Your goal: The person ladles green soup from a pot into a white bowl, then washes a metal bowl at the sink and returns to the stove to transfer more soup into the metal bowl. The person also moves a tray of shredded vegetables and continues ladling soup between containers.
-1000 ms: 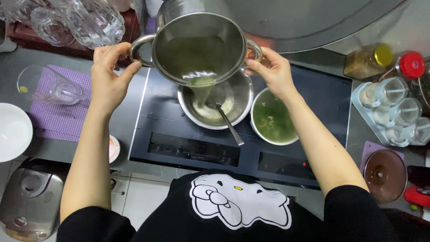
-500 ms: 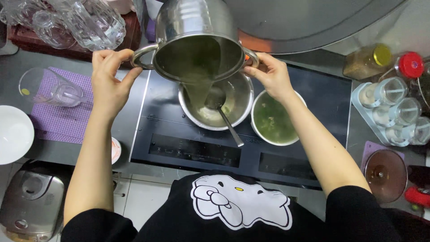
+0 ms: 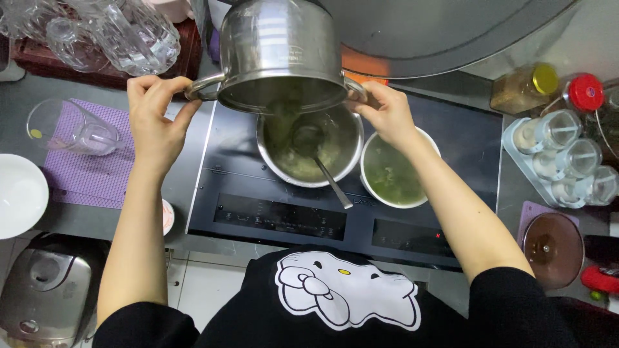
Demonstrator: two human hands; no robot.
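two hands tip a shiny pot (image 3: 280,55) over a metal bowl (image 3: 309,145).

the left hand (image 3: 155,119) and right hand (image 3: 385,113) are each closed tight on a side handle. the bowl with a ladle (image 3: 319,161) sits right under the hands, and a white bowl of green soup (image 3: 394,173) sits just below the right hand.

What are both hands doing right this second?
Left hand: closed on the left handle of the tilted stainless steel pot.
Right hand: closed on the pot's right handle, above the round metal bowl.
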